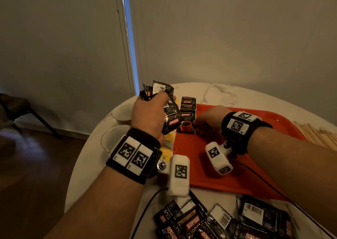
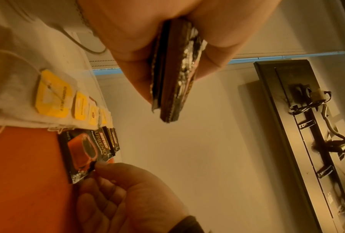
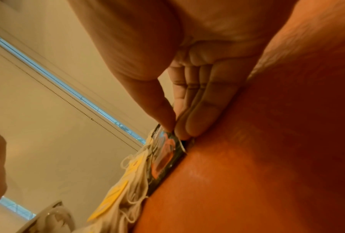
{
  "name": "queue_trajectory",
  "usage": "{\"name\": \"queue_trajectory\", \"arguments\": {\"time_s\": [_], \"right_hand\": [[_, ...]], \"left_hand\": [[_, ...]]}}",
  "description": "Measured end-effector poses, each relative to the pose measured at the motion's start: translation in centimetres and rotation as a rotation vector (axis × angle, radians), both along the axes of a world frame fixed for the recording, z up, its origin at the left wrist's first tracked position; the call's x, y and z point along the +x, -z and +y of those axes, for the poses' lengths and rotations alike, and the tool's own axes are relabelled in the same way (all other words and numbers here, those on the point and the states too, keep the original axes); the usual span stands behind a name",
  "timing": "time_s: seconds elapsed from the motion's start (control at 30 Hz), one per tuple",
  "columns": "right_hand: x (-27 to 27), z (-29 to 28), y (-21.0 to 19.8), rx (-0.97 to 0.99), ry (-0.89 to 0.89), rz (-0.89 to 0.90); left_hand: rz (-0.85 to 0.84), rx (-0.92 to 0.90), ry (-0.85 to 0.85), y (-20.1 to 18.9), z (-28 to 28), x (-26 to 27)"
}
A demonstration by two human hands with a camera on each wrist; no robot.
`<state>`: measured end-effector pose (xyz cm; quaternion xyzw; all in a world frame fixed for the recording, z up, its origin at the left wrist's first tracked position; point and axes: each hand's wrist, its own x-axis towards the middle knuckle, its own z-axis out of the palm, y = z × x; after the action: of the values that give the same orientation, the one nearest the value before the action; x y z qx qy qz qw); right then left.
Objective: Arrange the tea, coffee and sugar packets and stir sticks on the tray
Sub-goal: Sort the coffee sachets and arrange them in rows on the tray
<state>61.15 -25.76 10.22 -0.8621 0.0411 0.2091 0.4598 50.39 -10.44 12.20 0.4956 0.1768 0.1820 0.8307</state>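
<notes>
Left hand (image 1: 148,113) clenched round bundle of spare coffee sachets (image 1: 168,111), held above tray's left edge. Right hand (image 1: 209,119) pinches corner of front coffee sachet (image 1: 187,123) in overlapping row on red tray (image 1: 255,165). Tea bags (image 2: 51,97) line row's left side. Risk: tugging corner skews row; slack clench drops bundle onto it.

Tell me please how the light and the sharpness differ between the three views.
Head view: dim room, edges curved by the lens, loose packets at the bottom blurred. Left wrist view: warm yellow cast, held packets close and soft. Right wrist view: orange glow from the tray, fingers slightly blurred.
</notes>
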Motion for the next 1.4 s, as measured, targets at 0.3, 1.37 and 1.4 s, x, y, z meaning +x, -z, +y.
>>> {"name": "queue_trajectory", "arguments": {"time_s": [0.3, 1.37, 1.4], "right_hand": [[-0.5, -1.5, -0.6, 0.209, 0.005, -0.107], [-2.6, -3.3, -2.5, 0.734, -0.348, -0.230], [-2.7, -3.3, -2.6, 0.769, -0.341, -0.225]], "left_hand": [[0.062, -0.002, 0.022, 0.3, -0.1, 0.2], [-0.038, 0.310, 0.043, 0.9, -1.9, -0.2], [-0.038, 0.343, 0.051, 1.0, -1.9, -0.2]]}}
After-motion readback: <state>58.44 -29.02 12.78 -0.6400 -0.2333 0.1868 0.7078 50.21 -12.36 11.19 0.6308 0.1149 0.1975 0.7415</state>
